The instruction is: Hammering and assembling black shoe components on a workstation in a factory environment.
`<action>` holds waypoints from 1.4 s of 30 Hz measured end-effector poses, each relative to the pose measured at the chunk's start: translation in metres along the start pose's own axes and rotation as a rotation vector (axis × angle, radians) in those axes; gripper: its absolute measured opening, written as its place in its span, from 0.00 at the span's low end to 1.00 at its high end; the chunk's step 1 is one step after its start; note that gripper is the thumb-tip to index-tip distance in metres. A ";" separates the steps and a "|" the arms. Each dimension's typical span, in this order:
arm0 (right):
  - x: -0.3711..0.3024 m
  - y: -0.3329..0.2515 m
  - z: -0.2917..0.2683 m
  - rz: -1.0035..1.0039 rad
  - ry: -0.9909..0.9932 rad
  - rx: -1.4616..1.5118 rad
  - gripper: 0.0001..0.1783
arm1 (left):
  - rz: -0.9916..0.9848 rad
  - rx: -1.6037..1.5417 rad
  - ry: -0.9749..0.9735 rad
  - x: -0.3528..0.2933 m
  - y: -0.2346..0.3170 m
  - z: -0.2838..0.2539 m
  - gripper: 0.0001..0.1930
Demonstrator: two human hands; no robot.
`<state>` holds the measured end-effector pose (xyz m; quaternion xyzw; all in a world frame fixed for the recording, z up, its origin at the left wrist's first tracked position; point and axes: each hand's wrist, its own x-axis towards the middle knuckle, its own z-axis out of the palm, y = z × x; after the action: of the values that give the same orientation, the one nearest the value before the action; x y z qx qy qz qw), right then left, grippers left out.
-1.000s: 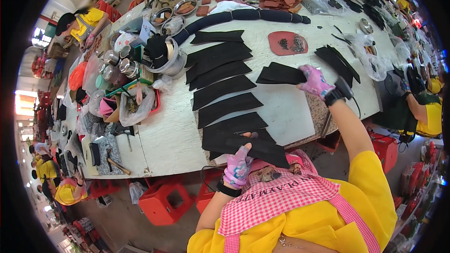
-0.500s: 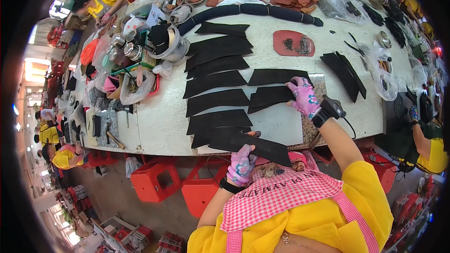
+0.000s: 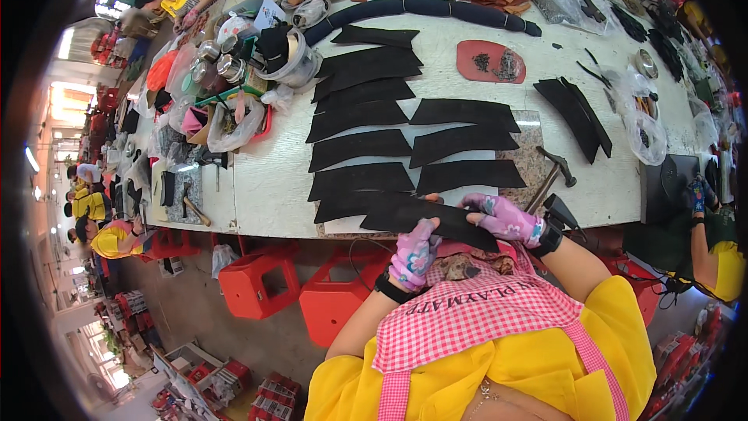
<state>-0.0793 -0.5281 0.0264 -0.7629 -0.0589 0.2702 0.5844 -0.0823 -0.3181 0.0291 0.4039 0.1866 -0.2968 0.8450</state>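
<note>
Head view: my left grip (image 3: 415,253) is closed on a black strip (image 3: 450,222), thumb on top, holding it slantwise over the near edge of the white surface (image 3: 276,187). My right grip (image 3: 508,220) touches that strip's upper edge; I cannot tell whether it is closed on it. Beyond lie a left column of black pieces (image 3: 358,151) and a right column of three (image 3: 465,142). A hammer (image 3: 550,177) rests near my right grip.
</note>
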 end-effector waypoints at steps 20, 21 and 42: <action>-0.019 0.068 -0.020 -0.035 0.527 -0.664 0.18 | 0.280 0.316 0.416 -0.055 0.065 -0.082 0.13; -0.023 0.094 -0.025 0.110 0.740 -0.437 0.21 | 0.351 0.418 0.485 -0.057 0.073 -0.085 0.14; 0.072 -0.066 -0.016 0.075 0.900 -0.141 0.19 | 0.305 0.414 0.042 0.165 0.231 -0.137 0.08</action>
<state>0.0044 -0.4925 0.0660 -0.8439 0.2105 -0.0720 0.4882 0.1828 -0.1526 -0.0128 0.5976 0.0761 -0.1893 0.7754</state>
